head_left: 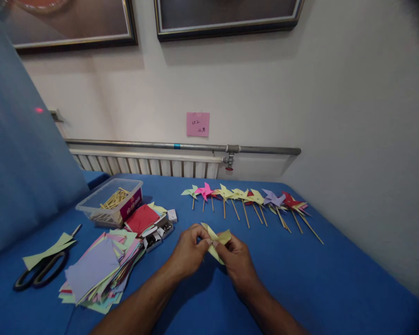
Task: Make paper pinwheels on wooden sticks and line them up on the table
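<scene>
Between my two hands, above the middle of the blue table, is a pale yellow paper pinwheel [224,237]. My left hand [192,249] pinches it from the left, thumb and finger near its centre. From the right, my right hand [235,258] grips it with the thumb close to the same spot. Both hands are closed on the paper, and their tips nearly meet. Some of the fingers are hidden behind the paper. Whether a stick is attached to this pinwheel I cannot tell.
Several finished pinwheels on sticks [244,194] lie in a row at the back. On the left are a paper stack [94,267], red paper [142,218], small boxes of pins [152,240], a plastic tub of sticks [108,200] and black-handled scissors [50,269] under a green paper strip.
</scene>
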{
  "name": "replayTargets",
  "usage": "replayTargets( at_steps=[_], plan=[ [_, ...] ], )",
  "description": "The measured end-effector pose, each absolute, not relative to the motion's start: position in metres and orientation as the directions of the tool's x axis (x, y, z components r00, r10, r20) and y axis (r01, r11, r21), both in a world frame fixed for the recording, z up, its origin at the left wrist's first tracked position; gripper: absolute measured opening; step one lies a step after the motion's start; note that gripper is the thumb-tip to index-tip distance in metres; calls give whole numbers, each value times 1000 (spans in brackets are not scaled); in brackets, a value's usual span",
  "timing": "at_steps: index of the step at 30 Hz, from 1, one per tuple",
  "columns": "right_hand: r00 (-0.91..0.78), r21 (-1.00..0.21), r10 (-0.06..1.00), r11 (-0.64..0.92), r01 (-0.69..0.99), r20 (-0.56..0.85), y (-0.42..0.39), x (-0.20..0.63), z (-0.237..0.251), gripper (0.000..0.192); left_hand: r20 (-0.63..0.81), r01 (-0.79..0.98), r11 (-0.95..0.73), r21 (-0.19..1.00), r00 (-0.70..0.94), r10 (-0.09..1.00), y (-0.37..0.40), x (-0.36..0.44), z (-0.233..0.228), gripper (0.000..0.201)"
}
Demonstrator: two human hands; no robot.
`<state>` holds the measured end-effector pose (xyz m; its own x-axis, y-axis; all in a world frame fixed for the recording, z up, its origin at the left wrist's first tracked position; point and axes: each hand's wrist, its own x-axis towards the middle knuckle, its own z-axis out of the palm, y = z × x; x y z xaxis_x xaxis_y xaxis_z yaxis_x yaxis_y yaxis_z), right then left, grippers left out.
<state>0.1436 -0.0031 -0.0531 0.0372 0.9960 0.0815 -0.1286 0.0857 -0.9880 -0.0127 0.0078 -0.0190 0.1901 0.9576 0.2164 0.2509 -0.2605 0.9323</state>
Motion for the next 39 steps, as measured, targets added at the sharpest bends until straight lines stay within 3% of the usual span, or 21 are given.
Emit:
replayTargets(
  at_steps=[9, 24, 32, 36, 39],
  plan=[
    [29, -990, 996, 84, -115, 82, -4, 145, -50, 41, 176, 302, -226, 926, 183, 967, 8, -13, -18, 13],
    [-8, -981, 995, 99, -170, 102, -4, 143, -48, 43, 113, 224, -127, 966, 73, 991, 9, -10, -21, 6],
    [65, -957, 997, 49, -288, 32, 1, 149, -59, 52, 33, -15, -34, 999, -30, 999, 8, -9, -13, 24],
    [24, -949, 999, 45, -312, 40, -1, 149, -59, 51, -141, -173, 172, 970, 178, 974, 5, -8, -11, 36],
    [11, -960, 999, 50, -277, 48, -1, 149, -59, 49, -156, -218, 199, 955, 201, 967, 6, -7, -13, 36]
  ],
)
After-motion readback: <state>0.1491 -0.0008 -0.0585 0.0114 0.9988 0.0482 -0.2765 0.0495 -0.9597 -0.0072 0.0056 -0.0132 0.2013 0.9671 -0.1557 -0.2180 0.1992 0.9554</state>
